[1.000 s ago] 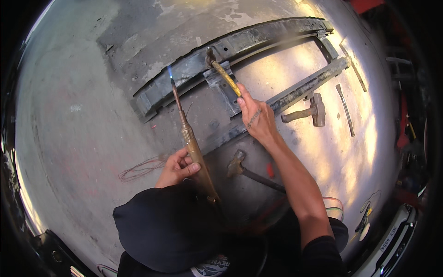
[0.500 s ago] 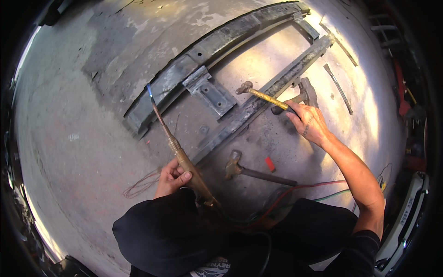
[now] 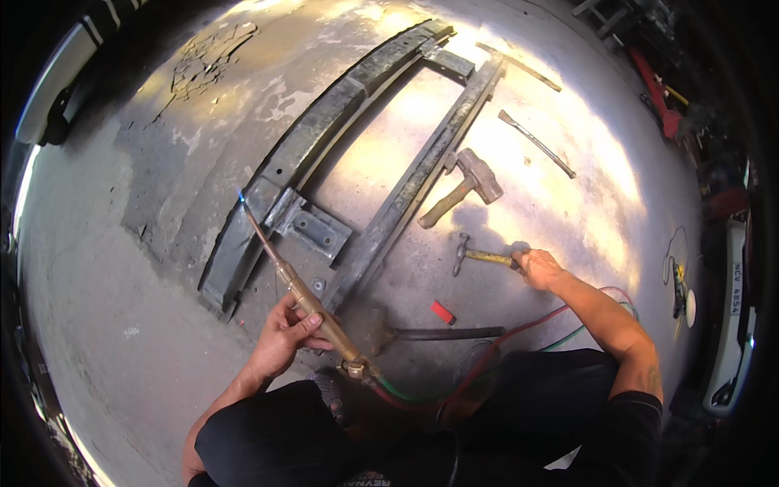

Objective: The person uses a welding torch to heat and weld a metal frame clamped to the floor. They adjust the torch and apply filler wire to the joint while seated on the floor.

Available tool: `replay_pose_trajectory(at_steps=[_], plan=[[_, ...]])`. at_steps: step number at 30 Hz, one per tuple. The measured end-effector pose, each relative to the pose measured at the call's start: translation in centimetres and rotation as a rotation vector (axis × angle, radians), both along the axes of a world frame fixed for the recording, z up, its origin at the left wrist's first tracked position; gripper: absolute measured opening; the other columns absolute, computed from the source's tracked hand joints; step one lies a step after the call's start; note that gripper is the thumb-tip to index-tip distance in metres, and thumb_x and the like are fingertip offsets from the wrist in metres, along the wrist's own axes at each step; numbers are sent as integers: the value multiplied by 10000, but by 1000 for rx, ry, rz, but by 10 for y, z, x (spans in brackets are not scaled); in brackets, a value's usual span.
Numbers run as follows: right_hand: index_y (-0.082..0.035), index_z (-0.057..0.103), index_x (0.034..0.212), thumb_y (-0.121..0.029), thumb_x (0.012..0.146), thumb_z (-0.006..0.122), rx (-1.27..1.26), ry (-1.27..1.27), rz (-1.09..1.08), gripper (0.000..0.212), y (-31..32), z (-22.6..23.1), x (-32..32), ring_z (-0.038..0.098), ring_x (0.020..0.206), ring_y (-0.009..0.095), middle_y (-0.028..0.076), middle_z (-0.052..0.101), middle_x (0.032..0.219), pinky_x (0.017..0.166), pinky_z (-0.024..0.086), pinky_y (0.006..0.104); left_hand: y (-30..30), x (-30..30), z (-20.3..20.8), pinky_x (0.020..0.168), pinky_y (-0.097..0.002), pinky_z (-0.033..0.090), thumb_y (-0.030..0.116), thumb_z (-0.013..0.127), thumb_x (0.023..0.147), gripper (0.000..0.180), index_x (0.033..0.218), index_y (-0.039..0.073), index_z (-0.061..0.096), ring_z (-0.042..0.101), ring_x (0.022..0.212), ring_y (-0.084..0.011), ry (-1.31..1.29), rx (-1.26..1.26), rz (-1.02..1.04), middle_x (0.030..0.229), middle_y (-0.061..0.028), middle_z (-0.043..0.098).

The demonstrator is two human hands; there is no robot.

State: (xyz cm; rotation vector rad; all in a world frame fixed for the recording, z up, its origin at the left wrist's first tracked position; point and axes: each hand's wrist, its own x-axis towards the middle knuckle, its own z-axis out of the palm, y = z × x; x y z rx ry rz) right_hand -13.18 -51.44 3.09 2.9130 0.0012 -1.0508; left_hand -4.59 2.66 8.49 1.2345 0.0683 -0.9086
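Note:
My left hand (image 3: 288,334) is closed round a brass gas torch (image 3: 313,307), which points up and to the left. A small blue flame burns at its tip, over the left part of a long curved metal beam (image 3: 302,148). A ball-peen hammer (image 3: 485,256) with a yellow handle is gripped near the handle's end by my right hand (image 3: 537,269). Its head hangs to the left, low over the floor. Close above it lies a sledgehammer (image 3: 479,177) with a short handle. A bracket (image 3: 312,227) juts from the beam toward a straight metal bar (image 3: 422,174).
Another hammer (image 3: 446,334) lies by my knees, partly behind the torch, with a red block (image 3: 443,312) beside it. Red and green hoses (image 3: 487,357) run from the torch to the right. A flat-ended metal bar (image 3: 537,144) lies at the far right. A vehicle bumper (image 3: 728,316) stands at the right edge.
My right hand has lowered the ball-peen hammer from over the straight bar toward the floor nearer me. The view has shifted. The torch stays lit in my left hand.

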Motion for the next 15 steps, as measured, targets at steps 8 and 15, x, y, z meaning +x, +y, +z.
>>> replay_pose_trajectory(at_steps=[8,15], plan=[[-67,247,1609,-534,962,643,973,202,-111,890,150,82,58,617,1211,348,250,586,1356,1017,482,438,-49,52,52,755,-422,659,220,607,1029,309,1239,24,492,750,892,-291,-63,79,-10,1044,-147,686],[-72,54,1640,-379,949,707,1488,261,-208,999,205,112,41,682,1050,256,173,648,1195,904,532,390,-88,68,94,709,-399,663,243,564,1053,272,1183,18,486,754,845,-299,-98,101,40,1042,-174,670]])
